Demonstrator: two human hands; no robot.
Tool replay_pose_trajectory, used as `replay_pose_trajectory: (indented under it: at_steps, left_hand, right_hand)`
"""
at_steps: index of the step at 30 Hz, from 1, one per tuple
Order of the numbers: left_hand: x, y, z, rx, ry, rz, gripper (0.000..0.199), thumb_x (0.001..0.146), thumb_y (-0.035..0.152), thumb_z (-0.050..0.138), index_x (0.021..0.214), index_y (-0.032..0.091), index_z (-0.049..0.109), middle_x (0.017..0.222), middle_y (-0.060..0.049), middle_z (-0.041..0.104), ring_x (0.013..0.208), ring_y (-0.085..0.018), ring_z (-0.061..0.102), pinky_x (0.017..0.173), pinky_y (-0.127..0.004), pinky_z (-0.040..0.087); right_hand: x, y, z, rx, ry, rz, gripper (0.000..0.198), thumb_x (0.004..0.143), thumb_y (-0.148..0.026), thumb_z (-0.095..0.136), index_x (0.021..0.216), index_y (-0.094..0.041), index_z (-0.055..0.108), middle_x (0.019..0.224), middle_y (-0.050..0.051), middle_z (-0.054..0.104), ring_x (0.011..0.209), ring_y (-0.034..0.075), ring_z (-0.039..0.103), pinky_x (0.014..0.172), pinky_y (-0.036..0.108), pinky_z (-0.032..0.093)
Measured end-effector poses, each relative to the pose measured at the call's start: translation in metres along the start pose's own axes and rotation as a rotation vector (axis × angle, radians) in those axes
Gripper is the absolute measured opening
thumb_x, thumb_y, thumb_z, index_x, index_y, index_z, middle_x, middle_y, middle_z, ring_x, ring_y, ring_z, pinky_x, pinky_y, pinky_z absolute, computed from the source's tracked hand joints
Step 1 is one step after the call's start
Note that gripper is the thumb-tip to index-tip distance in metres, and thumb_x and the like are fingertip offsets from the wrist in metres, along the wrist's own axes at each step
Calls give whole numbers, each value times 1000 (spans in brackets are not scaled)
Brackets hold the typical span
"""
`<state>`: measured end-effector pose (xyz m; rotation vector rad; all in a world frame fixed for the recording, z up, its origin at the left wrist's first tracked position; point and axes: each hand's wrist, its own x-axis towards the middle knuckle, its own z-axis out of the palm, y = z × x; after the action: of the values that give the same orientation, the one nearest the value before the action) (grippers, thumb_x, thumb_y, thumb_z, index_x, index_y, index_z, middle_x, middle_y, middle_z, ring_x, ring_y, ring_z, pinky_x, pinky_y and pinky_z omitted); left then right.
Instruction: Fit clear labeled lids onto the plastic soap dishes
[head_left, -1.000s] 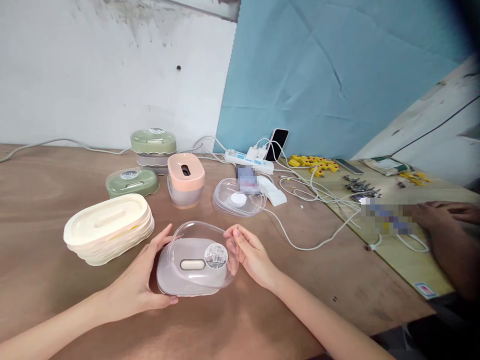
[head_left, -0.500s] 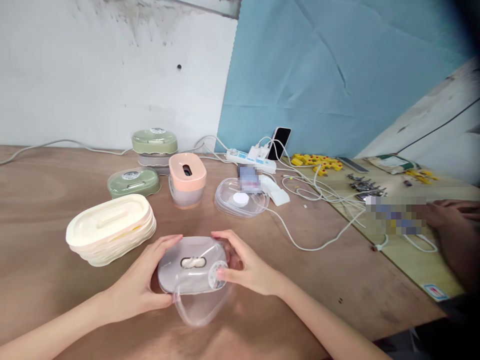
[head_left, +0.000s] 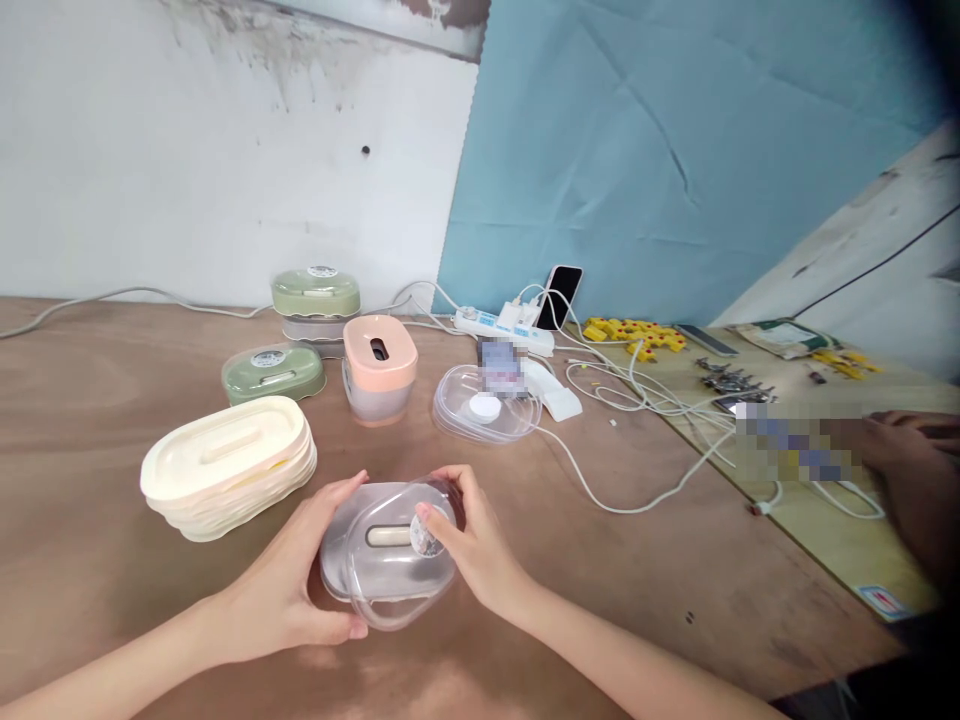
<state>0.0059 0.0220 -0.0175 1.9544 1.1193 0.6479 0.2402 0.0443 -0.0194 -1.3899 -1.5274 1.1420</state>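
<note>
In front of me is a grey oval tissue box point(head_left: 337, 530) with a slot in its top. My left hand point(head_left: 281, 575) is wrapped round its left end, fingers on the far side and thumb at the near edge. A clear plastic cover point(head_left: 394, 612) lies askew over the box's top, its near edge hanging past the box's near side. My right hand point(head_left: 484, 550) grips the cover's right end, thumb pressing by a round printed sticker point(head_left: 426, 538) and fingers behind. The fingertips of my right hand are partly hidden.
Stacked cream lids point(head_left: 225, 455) stand at the left. Behind are a pink-and-grey tissue box point(head_left: 381, 375), green-topped boxes point(head_left: 274, 375), and stacked clear covers point(head_left: 457, 415). A power strip point(head_left: 487, 325), cables and a phone point(head_left: 561, 295) lie farther back. Another person's hand point(head_left: 911, 440) is at right.
My right hand has brought the clear cover up and left over the grey box, so it overlaps more of the top. My left hand stays on the box. The view has shifted slightly.
</note>
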Motion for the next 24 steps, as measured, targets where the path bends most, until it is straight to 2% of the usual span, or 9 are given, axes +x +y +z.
replay_pose_trajectory:
  at_steps: [4,9,11,13,15,17,20,24]
  left_hand:
    - [0,-1,0,14,-43,20,119,56,35,86,146,39,9,151,-10,17,136,-40,27,109,-62,26]
    - [-1,-5,-3,-35,-63,43,120,57,56,82,148,37,6,152,-12,13,136,-41,27,108,-63,27]
    - [-2,-6,-5,-63,-59,50,109,68,57,75,148,36,4,154,-13,14,138,-39,27,109,-61,27]
    - [-4,-5,-6,-49,-29,52,84,86,50,58,149,34,5,155,-11,18,139,-34,29,111,-56,29]
    - [-5,-2,-6,9,13,60,58,98,38,39,149,35,13,156,-7,21,141,-29,27,113,-51,29]
    - [-5,1,-7,58,54,55,49,100,32,30,148,37,20,156,-3,22,142,-27,25,114,-48,27]
    - [-5,4,-11,54,69,4,46,100,35,30,146,39,25,156,0,22,143,-27,22,116,-49,23]
    - [-1,2,-23,-1,21,8,43,98,40,37,140,36,36,153,-2,28,141,-30,26,113,-51,29]
  right_hand:
    - [-2,-6,16,129,82,-27,29,81,-44,62,99,-22,53,105,7,61,102,23,57,92,43,45]
    - [-3,-8,22,238,74,-37,30,84,-47,58,101,-24,53,112,8,61,108,23,57,94,41,45]
    - [-3,-7,19,262,75,-60,31,86,-49,54,105,-24,52,117,8,59,112,22,56,96,40,45]
    - [-3,-6,14,278,63,-99,33,87,-49,51,110,-24,49,124,8,56,117,22,54,99,39,44]
    - [-4,-5,9,257,20,-146,37,86,-48,52,115,-25,47,132,9,51,125,23,48,104,39,41]
    - [-5,-5,5,202,-57,-200,45,83,-46,57,120,-25,43,140,9,42,132,24,40,108,40,36]
    - [-4,-7,1,108,-182,-295,58,77,-42,65,127,-25,39,146,12,32,136,26,34,110,44,33]
    - [3,-8,-5,-86,-329,-463,67,71,-33,73,129,-24,40,143,14,35,136,28,32,109,48,31]
